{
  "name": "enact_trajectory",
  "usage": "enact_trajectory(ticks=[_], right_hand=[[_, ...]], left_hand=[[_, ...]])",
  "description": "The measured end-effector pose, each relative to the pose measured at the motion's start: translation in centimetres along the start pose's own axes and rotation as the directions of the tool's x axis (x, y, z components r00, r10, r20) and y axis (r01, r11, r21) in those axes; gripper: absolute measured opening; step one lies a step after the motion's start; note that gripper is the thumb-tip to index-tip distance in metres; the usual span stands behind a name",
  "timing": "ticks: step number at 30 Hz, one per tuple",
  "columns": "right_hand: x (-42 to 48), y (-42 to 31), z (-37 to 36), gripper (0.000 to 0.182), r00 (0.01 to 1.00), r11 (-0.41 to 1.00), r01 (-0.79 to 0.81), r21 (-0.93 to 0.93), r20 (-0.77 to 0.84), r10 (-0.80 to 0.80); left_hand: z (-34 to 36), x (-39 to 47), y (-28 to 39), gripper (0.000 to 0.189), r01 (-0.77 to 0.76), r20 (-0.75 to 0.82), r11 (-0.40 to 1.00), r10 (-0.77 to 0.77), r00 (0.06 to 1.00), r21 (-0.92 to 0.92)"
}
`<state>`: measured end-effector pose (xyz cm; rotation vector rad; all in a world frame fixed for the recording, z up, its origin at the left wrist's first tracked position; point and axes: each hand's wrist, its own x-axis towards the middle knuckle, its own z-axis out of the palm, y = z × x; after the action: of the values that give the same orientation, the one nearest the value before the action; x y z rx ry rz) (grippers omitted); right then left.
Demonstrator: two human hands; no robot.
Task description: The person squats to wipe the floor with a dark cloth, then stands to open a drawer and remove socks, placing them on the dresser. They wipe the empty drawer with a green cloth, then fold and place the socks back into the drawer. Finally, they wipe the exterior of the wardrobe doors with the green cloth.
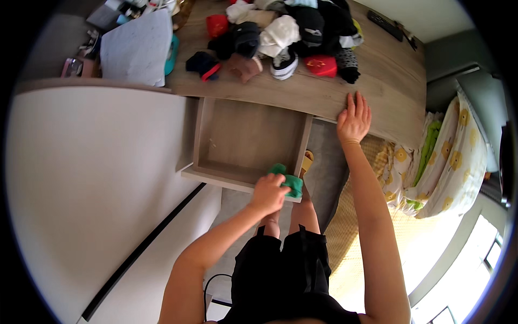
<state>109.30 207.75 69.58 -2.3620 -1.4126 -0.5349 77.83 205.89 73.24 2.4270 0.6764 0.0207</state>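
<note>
My left hand (268, 192) grips a green cloth (294, 185) over the front right corner of a pulled-out drawer (234, 181). Part of the cloth hangs over the drawer's front edge. No objects lie inside the wood-grain drawer. My right hand (354, 121) rests palm down on the front edge of the wooden desktop (388, 93), fingers slightly apart. Beyond it lies a heap of rolled socks and small garments, among them a white bundle (280, 35), a red bundle (320, 65), a navy one with a red band (202, 65) and a brown one (244, 67).
A remote control (385, 25) lies at the desktop's back right. At the left, a pale sheet (137, 48) leans by a teal item (172, 54) and assorted small things. A white cabinet panel (97, 162) stands left of the drawer. Flower-patterned bedding (449, 162) is piled on the bed at right.
</note>
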Motion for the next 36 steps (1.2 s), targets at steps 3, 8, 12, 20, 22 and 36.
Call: enact_trajectory(ticks=[3,8,12,20,22,36], right_hand=[[-0.1,0.4,0.1,0.046,1.0,1.0,0.008,-0.003,0.007,-0.008],[-0.3,0.2,0.2,0.046,1.0,1.0,0.018,-0.014,-0.012,-0.019],[-0.2,0.2,0.1,0.046,1.0,0.999,0.021,-0.029,-0.009,-0.021],[0.1,-0.5,-0.3,0.045,0.999,0.999,0.037,0.006,-0.015,-0.037],[0.1,-0.2,-0.4,0.045,0.999,0.999,0.035,-0.005,-0.002,-0.035],[-0.1,-0.1,-0.2,0.044,0.998,0.998,0.054,-0.021,-0.026,-0.055]], left_hand=[[-2.9,-3.5,-6.1,0.024,0.121,-0.14,0.991,-0.113,0.984,0.049],[-9.0,-8.7,-15.0,0.025,0.282,-0.269,0.942,-0.228,0.936,0.184],[-10.4,-3.0,-14.3,0.026,0.294,-0.501,0.939,-0.169,0.849,0.181],[-10.2,4.3,-19.2,0.039,0.471,-0.614,0.87,-0.292,0.733,0.149],[-9.0,1.8,-18.6,0.039,0.443,-0.559,0.878,-0.28,0.781,0.179],[-9.0,-8.7,-10.7,0.035,0.462,-0.328,0.816,-0.355,0.875,0.347]])
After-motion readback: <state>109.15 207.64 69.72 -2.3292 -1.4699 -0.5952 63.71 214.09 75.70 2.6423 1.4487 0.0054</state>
